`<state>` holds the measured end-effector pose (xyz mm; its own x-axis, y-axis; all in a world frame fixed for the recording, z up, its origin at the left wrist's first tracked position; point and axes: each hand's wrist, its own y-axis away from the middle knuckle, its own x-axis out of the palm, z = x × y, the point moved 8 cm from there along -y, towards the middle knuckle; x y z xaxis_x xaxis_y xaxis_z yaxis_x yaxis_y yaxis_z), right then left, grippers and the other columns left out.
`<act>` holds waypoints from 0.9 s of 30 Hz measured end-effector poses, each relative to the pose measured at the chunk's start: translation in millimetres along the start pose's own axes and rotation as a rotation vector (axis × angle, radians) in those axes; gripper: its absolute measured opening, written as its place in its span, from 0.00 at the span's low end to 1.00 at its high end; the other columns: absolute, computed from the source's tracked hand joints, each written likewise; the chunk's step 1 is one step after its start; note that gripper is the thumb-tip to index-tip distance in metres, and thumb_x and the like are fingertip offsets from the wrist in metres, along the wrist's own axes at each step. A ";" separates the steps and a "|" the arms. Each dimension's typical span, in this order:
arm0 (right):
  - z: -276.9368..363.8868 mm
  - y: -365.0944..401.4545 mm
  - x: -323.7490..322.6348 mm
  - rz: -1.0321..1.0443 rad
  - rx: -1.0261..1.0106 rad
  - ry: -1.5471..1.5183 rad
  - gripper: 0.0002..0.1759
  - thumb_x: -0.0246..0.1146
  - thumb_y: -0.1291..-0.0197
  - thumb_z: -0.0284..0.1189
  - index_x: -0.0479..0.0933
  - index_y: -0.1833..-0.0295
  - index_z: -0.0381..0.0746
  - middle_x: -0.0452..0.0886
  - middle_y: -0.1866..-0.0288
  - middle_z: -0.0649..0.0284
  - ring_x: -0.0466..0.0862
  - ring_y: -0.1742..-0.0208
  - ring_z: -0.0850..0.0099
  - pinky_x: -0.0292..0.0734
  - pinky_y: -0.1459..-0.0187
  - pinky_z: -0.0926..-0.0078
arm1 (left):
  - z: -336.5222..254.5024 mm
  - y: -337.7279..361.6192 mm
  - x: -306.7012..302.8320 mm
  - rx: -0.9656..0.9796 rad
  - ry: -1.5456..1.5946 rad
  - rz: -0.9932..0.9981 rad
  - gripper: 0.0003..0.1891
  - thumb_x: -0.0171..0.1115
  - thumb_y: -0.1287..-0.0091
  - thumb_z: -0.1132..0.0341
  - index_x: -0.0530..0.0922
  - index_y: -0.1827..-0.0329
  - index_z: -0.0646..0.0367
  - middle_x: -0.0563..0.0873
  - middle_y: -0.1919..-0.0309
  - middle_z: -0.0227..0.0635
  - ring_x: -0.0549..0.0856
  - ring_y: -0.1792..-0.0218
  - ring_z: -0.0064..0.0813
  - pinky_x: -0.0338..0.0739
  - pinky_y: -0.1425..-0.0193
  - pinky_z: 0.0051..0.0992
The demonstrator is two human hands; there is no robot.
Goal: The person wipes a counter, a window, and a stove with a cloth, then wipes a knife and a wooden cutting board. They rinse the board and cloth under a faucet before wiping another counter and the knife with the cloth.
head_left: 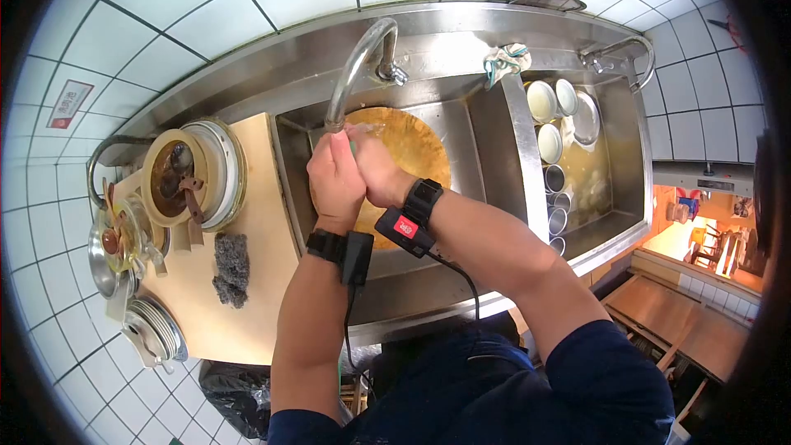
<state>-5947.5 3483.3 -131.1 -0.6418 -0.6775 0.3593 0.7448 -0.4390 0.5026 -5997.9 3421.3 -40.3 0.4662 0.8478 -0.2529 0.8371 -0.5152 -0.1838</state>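
1. Location: a small green item (353, 148) of unclear material shows as a sliver between the hands, just below the mouth of the curved steel faucet (357, 66), over the left basin of the stainless-steel sink (470, 189).
2. Left hand (336, 175): fingers bunched and curled, closed around the green item from its side; fingertips hidden.
3. Right hand (381, 166): pressed against the left, curled, closed around the same item. Which hand bears more of the grip: cannot tell.
4. Beneath: a large round yellow-brown form (416, 144) in the basin; board or filled vessel, cannot tell.
5. Handling (judged): item probably light, and slippery if wet. Stiffness and fragility undetermined, most of it being covered.
6. Hold (judged): two-sided, fingers wrapped about the middle, pressure modest; a fingertip pinch at one end would likely slide.
7. Nearby: grey mesh scrubber (231, 270) on the pale wooden counter (259, 321), left of the basin, apart from both hands.
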 end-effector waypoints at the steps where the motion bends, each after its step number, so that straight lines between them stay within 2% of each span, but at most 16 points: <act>1: 5.4 2.5 2.2 0.013 -0.010 0.025 0.21 0.45 0.19 0.39 0.78 0.39 0.37 0.84 0.50 0.54 0.83 0.48 0.66 0.77 0.44 0.65 | -2.0 -0.8 0.4 -0.001 0.000 -0.001 0.20 0.50 0.19 0.60 0.80 0.62 0.70 0.86 0.66 0.40 0.82 0.64 0.32 0.75 0.55 0.31; 3: 17.4 11.1 3.1 0.014 -0.007 0.142 0.22 0.46 0.20 0.38 0.77 0.37 0.36 0.84 0.48 0.52 0.83 0.47 0.66 0.77 0.43 0.65 | 11.6 1.3 -0.5 -0.221 0.068 -0.011 0.22 0.49 0.20 0.58 0.82 0.60 0.70 0.87 0.68 0.45 0.84 0.65 0.34 0.76 0.55 0.34; 5: 19.4 13.7 3.5 0.015 -0.008 0.258 0.22 0.46 0.21 0.37 0.76 0.35 0.34 0.84 0.46 0.51 0.83 0.46 0.65 0.77 0.42 0.64 | 13.2 1.6 -1.4 -0.251 0.076 -0.024 0.23 0.49 0.20 0.58 0.82 0.62 0.70 0.85 0.70 0.42 0.82 0.66 0.31 0.75 0.56 0.34; 7: 23.1 16.0 -1.0 -0.078 -0.109 0.519 0.23 0.47 0.21 0.36 0.75 0.33 0.33 0.84 0.45 0.46 0.83 0.45 0.62 0.76 0.41 0.63 | 16.0 3.8 -2.3 -0.281 0.083 -0.037 0.24 0.49 0.20 0.57 0.81 0.64 0.70 0.84 0.72 0.40 0.81 0.67 0.28 0.74 0.58 0.33; 8: 20.3 17.2 -1.2 -0.079 -0.108 0.518 0.23 0.47 0.21 0.36 0.75 0.33 0.33 0.84 0.45 0.46 0.83 0.45 0.62 0.76 0.41 0.63 | 20.6 5.7 -1.3 -0.335 0.116 -0.034 0.25 0.49 0.20 0.56 0.81 0.65 0.71 0.84 0.73 0.39 0.80 0.68 0.28 0.74 0.58 0.33; 10: 13.5 22.5 -5.0 -0.130 -0.027 0.233 0.25 0.48 0.21 0.39 0.74 0.32 0.32 0.84 0.44 0.43 0.84 0.44 0.59 0.76 0.41 0.64 | 27.8 9.8 -0.7 -0.390 0.147 -0.031 0.25 0.49 0.19 0.55 0.81 0.66 0.71 0.83 0.74 0.37 0.78 0.69 0.28 0.74 0.58 0.33; 11: 6.5 19.4 -7.2 -0.130 -0.028 0.232 0.25 0.48 0.21 0.39 0.74 0.32 0.32 0.84 0.44 0.43 0.84 0.44 0.59 0.76 0.41 0.64 | 35.8 13.8 -1.8 -0.434 0.132 -0.037 0.26 0.49 0.19 0.54 0.81 0.66 0.70 0.83 0.73 0.37 0.78 0.68 0.27 0.73 0.59 0.32; 13: -8.7 12.4 -14.0 -0.146 -0.021 0.572 0.31 0.46 0.20 0.47 0.74 0.30 0.33 0.84 0.43 0.43 0.83 0.42 0.58 0.74 0.40 0.63 | 52.6 23.2 -4.0 -0.475 0.120 -0.034 0.26 0.49 0.19 0.53 0.81 0.67 0.69 0.83 0.73 0.37 0.77 0.68 0.27 0.72 0.59 0.32; 15: -13.6 21.1 -14.7 -0.123 0.003 0.497 0.33 0.45 0.19 0.50 0.74 0.31 0.33 0.84 0.43 0.44 0.83 0.42 0.59 0.74 0.39 0.64 | 63.9 33.9 -5.9 -0.438 0.085 -0.010 0.23 0.50 0.18 0.52 0.82 0.55 0.66 0.85 0.63 0.35 0.81 0.61 0.27 0.75 0.53 0.32; 16: -16.1 24.5 -12.8 -0.092 0.027 0.422 0.35 0.43 0.19 0.53 0.74 0.31 0.33 0.83 0.43 0.46 0.82 0.41 0.60 0.73 0.37 0.64 | 64.3 37.4 -3.0 -0.430 0.092 -0.007 0.23 0.50 0.18 0.52 0.82 0.55 0.66 0.85 0.63 0.35 0.81 0.61 0.27 0.75 0.53 0.32; 17: -28.7 25.7 -19.5 -0.146 0.071 0.293 0.37 0.42 0.19 0.55 0.74 0.31 0.32 0.82 0.38 0.49 0.80 0.36 0.61 0.70 0.33 0.66 | 73.6 48.5 0.8 -0.547 0.293 -0.028 0.20 0.51 0.18 0.54 0.79 0.48 0.65 0.84 0.57 0.34 0.82 0.55 0.28 0.77 0.48 0.31; 19: -39.8 35.7 -19.0 -0.115 0.083 0.164 0.37 0.43 0.19 0.55 0.74 0.31 0.32 0.82 0.37 0.51 0.79 0.36 0.63 0.69 0.33 0.67 | 84.5 75.3 5.9 -0.778 0.691 -0.078 0.20 0.53 0.18 0.56 0.73 0.34 0.62 0.83 0.44 0.33 0.84 0.43 0.30 0.79 0.39 0.31; 20: -43.3 39.3 -18.1 -0.085 0.091 0.035 0.37 0.43 0.20 0.55 0.74 0.31 0.32 0.82 0.37 0.54 0.78 0.36 0.64 0.69 0.32 0.68 | 82.1 83.0 1.1 -0.775 0.689 -0.079 0.20 0.53 0.18 0.56 0.73 0.34 0.62 0.83 0.44 0.33 0.84 0.43 0.30 0.79 0.39 0.31; 21: -41.9 44.3 -21.5 -0.083 0.090 0.033 0.37 0.43 0.20 0.55 0.74 0.31 0.32 0.82 0.37 0.54 0.78 0.36 0.64 0.69 0.32 0.68 | 81.0 96.8 2.2 -0.873 0.738 -0.039 0.18 0.55 0.19 0.58 0.74 0.35 0.62 0.83 0.45 0.34 0.85 0.44 0.31 0.81 0.40 0.31; 23: -42.2 56.8 -20.5 0.106 0.144 0.182 0.35 0.48 0.20 0.53 0.73 0.29 0.32 0.81 0.35 0.56 0.77 0.34 0.64 0.68 0.31 0.69 | 91.9 122.4 -0.8 -0.988 0.858 -0.020 0.14 0.60 0.23 0.64 0.76 0.39 0.60 0.85 0.47 0.37 0.87 0.48 0.33 0.85 0.46 0.33; 27: -47.7 65.0 -56.6 0.091 0.155 0.349 0.34 0.54 0.23 0.51 0.73 0.28 0.34 0.81 0.36 0.55 0.77 0.32 0.64 0.67 0.29 0.70 | 105.7 151.7 -22.7 -1.051 0.832 -0.137 0.13 0.61 0.24 0.67 0.76 0.41 0.59 0.86 0.50 0.38 0.88 0.51 0.34 0.86 0.50 0.36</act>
<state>-5854.0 3465.1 -156.3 -0.4536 -0.8812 0.1329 0.7426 -0.2913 0.6031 -5911.8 3310.6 -162.8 0.0821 0.9016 0.4247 0.5372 -0.3990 0.7432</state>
